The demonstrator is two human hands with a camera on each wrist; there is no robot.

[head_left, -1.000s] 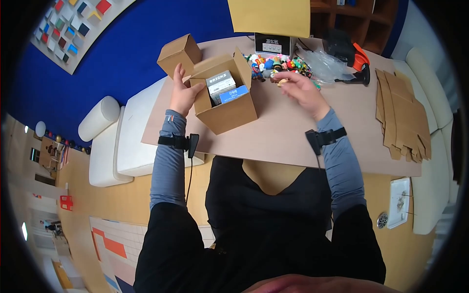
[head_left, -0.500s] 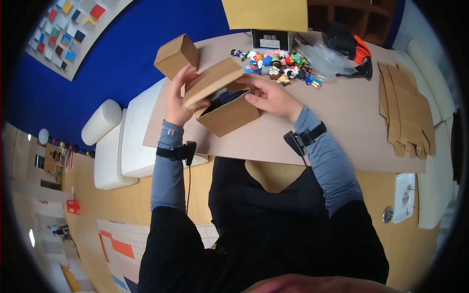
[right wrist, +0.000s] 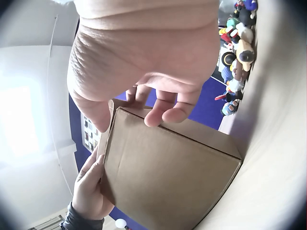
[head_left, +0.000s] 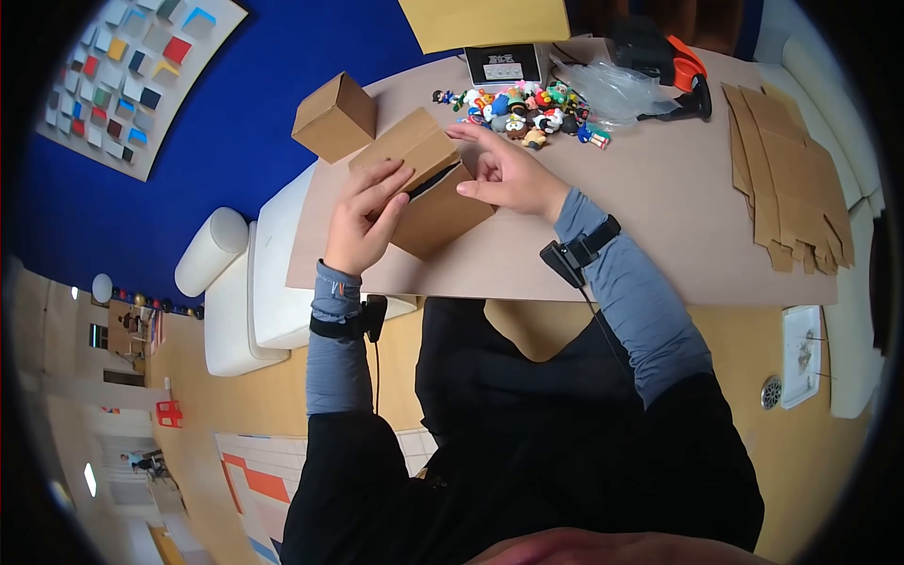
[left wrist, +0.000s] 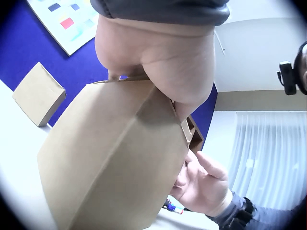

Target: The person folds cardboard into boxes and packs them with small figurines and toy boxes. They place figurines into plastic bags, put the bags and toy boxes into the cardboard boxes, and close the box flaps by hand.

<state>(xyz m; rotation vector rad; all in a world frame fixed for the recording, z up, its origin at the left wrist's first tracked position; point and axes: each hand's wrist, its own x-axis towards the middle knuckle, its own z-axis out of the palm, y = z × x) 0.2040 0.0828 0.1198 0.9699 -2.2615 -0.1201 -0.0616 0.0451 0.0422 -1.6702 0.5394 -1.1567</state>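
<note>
A brown cardboard box [head_left: 441, 215] sits near the table's front edge, its lid [head_left: 407, 149] folded most of the way down with a narrow dark gap along one edge. My left hand [head_left: 363, 221] rests its fingers on the lid, thumb beside the gap; in the left wrist view the hand [left wrist: 158, 62] is over the top of the box [left wrist: 129, 153]. Bent fingers of my right hand [head_left: 518, 179] touch the box's right upper edge, thumb near the gap. The right wrist view has that hand [right wrist: 148, 62] above the box side [right wrist: 163, 167]. The box's contents are hidden.
A second, closed carton [head_left: 334, 118] stands behind at the left. Small colourful figures [head_left: 527, 111] are heaped behind the box, beside a clear plastic bag [head_left: 617, 92] and a black and orange object [head_left: 687, 71]. Flattened cardboard [head_left: 786, 174] lies at the right.
The box, open a second ago with packages showing inside, now has its lid nearly down over them. My right hand has moved left from near the figures to the box; my left hand has moved onto the lid.
</note>
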